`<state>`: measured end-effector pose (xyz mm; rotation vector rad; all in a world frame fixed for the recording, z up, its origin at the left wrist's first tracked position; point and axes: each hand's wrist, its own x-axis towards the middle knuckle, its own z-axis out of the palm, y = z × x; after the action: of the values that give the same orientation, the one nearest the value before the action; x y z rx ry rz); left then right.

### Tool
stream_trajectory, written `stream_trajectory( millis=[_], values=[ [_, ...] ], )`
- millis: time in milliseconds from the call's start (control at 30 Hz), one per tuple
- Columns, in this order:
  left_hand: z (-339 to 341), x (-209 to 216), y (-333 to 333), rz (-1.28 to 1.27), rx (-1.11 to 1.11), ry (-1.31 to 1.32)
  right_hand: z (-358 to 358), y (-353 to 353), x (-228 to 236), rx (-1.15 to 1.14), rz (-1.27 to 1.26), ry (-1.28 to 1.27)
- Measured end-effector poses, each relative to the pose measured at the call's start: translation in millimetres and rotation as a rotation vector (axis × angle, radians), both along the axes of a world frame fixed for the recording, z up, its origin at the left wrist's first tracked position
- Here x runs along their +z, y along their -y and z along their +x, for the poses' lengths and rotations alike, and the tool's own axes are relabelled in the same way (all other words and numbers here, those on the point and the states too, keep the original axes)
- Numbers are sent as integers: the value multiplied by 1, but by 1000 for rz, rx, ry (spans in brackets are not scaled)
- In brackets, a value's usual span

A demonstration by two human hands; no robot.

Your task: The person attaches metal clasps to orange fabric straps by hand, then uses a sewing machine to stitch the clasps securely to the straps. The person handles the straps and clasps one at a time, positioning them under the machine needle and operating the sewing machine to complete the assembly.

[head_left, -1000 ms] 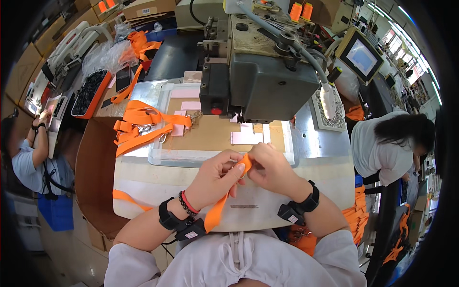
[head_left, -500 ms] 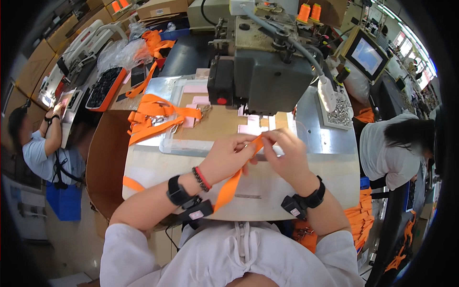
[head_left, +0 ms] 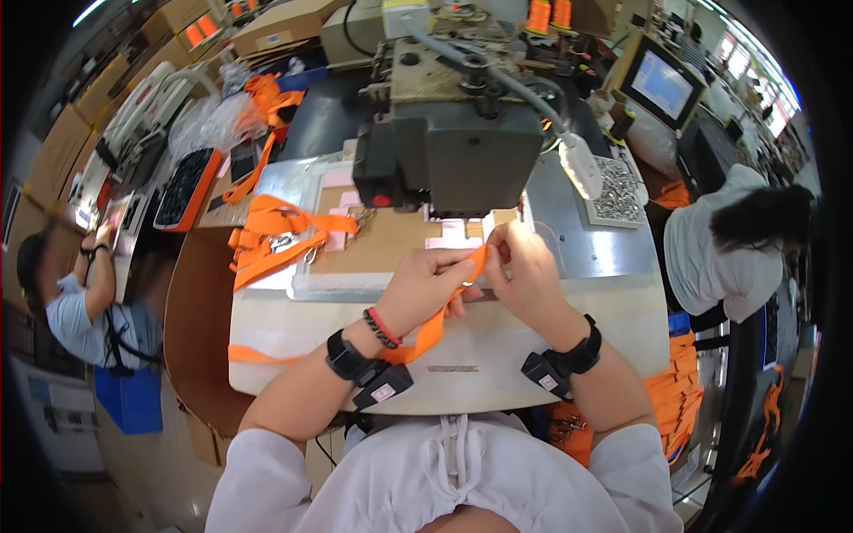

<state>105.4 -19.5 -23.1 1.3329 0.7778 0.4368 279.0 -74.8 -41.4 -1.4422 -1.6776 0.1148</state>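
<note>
An orange webbing strap (head_left: 430, 336) runs between my two hands above the front edge of the pale sewing table (head_left: 533, 355). My left hand (head_left: 425, 289) grips the strap between thumb and fingers, and a small shiny bit, perhaps metal, shows beside its fingertips. My right hand (head_left: 526, 274) pinches the strap's upper end just to the right. The strap's tail passes under my left wrist and lies on the table. Behind my hands is the dark sewing machine head (head_left: 458, 155), over a clear-framed work plate (head_left: 391, 240) with pink and tan pieces.
Orange straps with metal clips (head_left: 277, 233) lie piled left of the plate. A tray of metal clips (head_left: 615, 197) stands at right. Left are a bin of black parts (head_left: 187, 186) and a cardboard box (head_left: 200, 329). Co-workers sit on both sides; a screen (head_left: 659, 82) stands back right.
The right hand has turned more upright at the strap's end. The left forearm has shifted right, and more of the strap's tail shows on the table. The whole view has shifted slightly.
</note>
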Motion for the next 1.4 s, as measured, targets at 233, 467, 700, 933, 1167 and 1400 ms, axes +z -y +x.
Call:
stream_trajectory(
  millis=[233,467,700,933,1167,1400],
  values=[
    [-19,2,-13,-138,25,120,33,-7,7,-285,-164,-365],
    [-18,1,-14,-262,54,105,18,8,16,66,-164,-367],
    [-17,-14,-11,-372,-4,322,-11,14,12,214,-310,-356],
    [-13,-9,-4,-85,-51,242,1,5,11,280,-747,-864],
    [-10,-14,-3,118,77,186,5,5,12,340,-715,-927],
    [-3,-13,4,486,182,-11,17,7,18,441,-606,-1012]
  ],
)
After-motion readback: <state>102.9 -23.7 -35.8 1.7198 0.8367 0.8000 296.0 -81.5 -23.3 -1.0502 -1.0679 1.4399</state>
